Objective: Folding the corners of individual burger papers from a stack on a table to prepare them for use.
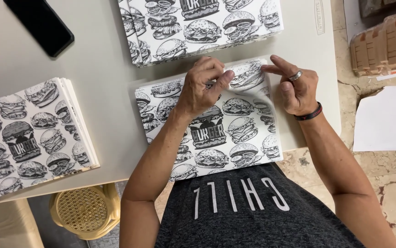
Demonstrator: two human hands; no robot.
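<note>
Seen from the head camera, both hands work at the far edge of a flat paper bag [225, 133] printed with black-and-white burger drawings, which lies on the desk [101, 69] at its near edge, toward the right-hand corner, its lower part hanging just over the edge above the person's grey shirt [253, 216]. The left hand [202, 87] rests on the bag's far portion with its fingers curled closed, thumb and forefinger pinching the top sheet near the far edge. The right hand [294, 87], wearing a ring and a dark wristband, is beside the bag's far right corner; its forefinger and thumb press on the lifted corner of the sheet while the other fingers are loosely bent, and the right edge of the paper curls up slightly beneath it. Just beyond the bag, along the far edge of the desk, lies a stack of the same printed bags [198, 23], fanned a little. A second stack of printed bags [28, 133] sits well apart at the left edge. A black phone [39, 23] lies near the far left corner. Off the desk, a yellow woven stool [85, 211] stands below the near edge, and white sheets [386, 119] and brown cardboard pieces [386, 41] lie on the tiled floor to the right.
</note>
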